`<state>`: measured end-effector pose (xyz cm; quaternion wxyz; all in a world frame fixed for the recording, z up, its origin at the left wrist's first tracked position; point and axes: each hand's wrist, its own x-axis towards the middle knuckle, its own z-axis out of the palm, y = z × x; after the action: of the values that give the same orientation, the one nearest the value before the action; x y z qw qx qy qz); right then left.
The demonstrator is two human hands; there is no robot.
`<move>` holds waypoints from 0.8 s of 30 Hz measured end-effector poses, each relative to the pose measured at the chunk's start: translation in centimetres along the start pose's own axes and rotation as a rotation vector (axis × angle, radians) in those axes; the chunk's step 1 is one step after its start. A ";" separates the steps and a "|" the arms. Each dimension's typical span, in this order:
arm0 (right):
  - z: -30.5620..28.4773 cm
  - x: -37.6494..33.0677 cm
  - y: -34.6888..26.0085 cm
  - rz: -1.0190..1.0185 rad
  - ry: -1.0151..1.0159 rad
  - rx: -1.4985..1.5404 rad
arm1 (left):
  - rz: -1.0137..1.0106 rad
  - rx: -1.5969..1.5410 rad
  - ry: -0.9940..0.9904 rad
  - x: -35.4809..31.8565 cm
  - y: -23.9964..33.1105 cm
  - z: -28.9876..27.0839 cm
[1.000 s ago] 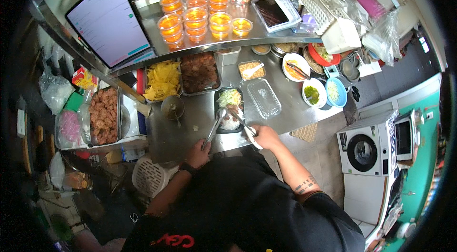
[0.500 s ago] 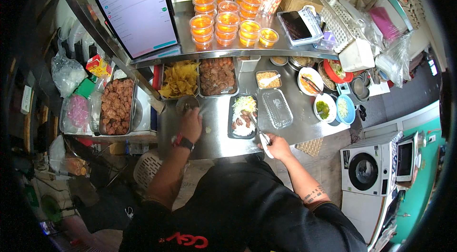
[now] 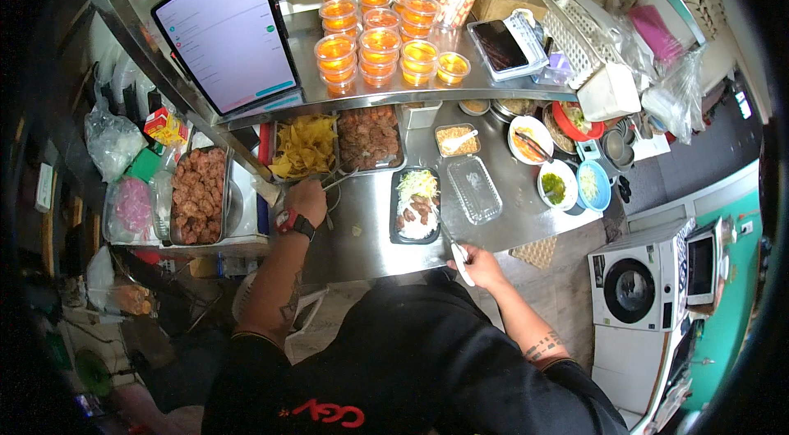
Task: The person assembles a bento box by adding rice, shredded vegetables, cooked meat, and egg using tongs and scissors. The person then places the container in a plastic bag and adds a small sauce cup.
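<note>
My left hand (image 3: pixel 306 198) grips metal tongs (image 3: pixel 335 180) whose tips point toward the tray of yellow chips (image 3: pixel 302 146). A red watch sits on that wrist. My right hand (image 3: pixel 477 262) holds a white-handled utensil (image 3: pixel 457 248) at the near right corner of a black meal box (image 3: pixel 415 205). The box holds rice, meat pieces and shredded cabbage. Its clear lid (image 3: pixel 473 188) lies just to the right on the steel counter (image 3: pixel 362 238).
A tray of dark fried meat (image 3: pixel 368 138) sits beside the chips, and a pan of fried chicken pieces (image 3: pixel 197 193) is at the left. Small bowls of toppings (image 3: pixel 559 184) stand at the right. On the upper shelf are a tablet (image 3: pixel 226 32) and stacked orange sauce cups (image 3: pixel 382 45).
My left hand moved left from the meal box to the chip tray with the tongs. My right hand drew back to the counter's near edge.
</note>
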<state>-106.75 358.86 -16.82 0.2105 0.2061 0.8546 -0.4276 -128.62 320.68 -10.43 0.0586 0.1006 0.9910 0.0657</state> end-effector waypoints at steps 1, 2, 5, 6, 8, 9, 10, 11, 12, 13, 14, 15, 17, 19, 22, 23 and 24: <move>0.0 0.1 0.1 0.016 0.002 -0.018 | -0.001 0.016 -0.025 0.2 0.4 -0.3; 0.0 0.3 0.2 0.013 0.002 -0.008 | -0.003 0.031 -0.050 0.4 1.0 -0.6; -0.1 0.4 0.0 -0.010 -0.002 0.023 | -0.053 0.130 -0.077 1.7 1.3 0.3; -0.1 0.6 -0.1 -0.015 0.002 0.037 | -0.041 0.162 -0.088 2.2 1.4 0.4; -0.5 0.3 -1.5 -0.013 0.005 0.040 | 0.030 0.166 -0.116 1.5 3.1 -2.1; -0.6 0.5 -2.2 -0.001 -0.008 0.068 | 0.036 0.169 -0.112 1.7 3.0 -1.9; -0.8 0.4 -2.9 -0.001 -0.026 0.079 | 0.042 0.173 -0.108 1.9 2.6 -1.4; -1.0 0.2 -3.2 -0.001 -0.045 0.090 | 0.047 0.177 -0.104 2.1 2.2 -0.8; -0.8 0.3 -2.9 -0.013 -0.021 0.108 | 0.053 0.191 -0.098 2.3 1.6 -0.4; -0.4 0.6 -2.3 -0.025 0.001 0.130 | 0.087 0.115 -0.041 2.2 1.1 -0.3; -0.1 0.8 -1.7 -0.037 0.024 0.151 | 0.120 0.039 0.015 1.9 0.5 -0.3; 0.2 0.9 -1.4 -0.036 0.024 0.157 | 0.148 -0.038 0.069 1.3 -0.2 -0.2; 0.3 0.8 -0.8 -0.028 0.037 0.168 | 0.151 -0.293 0.021 -0.3 -0.3 -0.2; 0.5 0.6 -0.4 -0.027 -0.006 0.278 | 0.015 -0.652 -0.183 -2.7 0.3 -0.4; 1.3 0.7 0.0 -0.006 -0.029 0.381 | -0.059 -0.851 -0.270 -4.5 -0.6 4.2; 1.6 0.8 0.2 0.006 -0.027 0.405 | -0.065 -0.839 -0.244 -4.9 -0.9 5.1; 1.7 1.0 0.4 0.022 -0.039 0.401 | -0.072 -0.829 -0.215 -5.2 -0.6 5.3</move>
<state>-107.02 357.82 -18.52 0.1864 0.2451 0.7457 -0.5909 -122.95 319.68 -15.14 0.1991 0.0400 0.8720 0.4454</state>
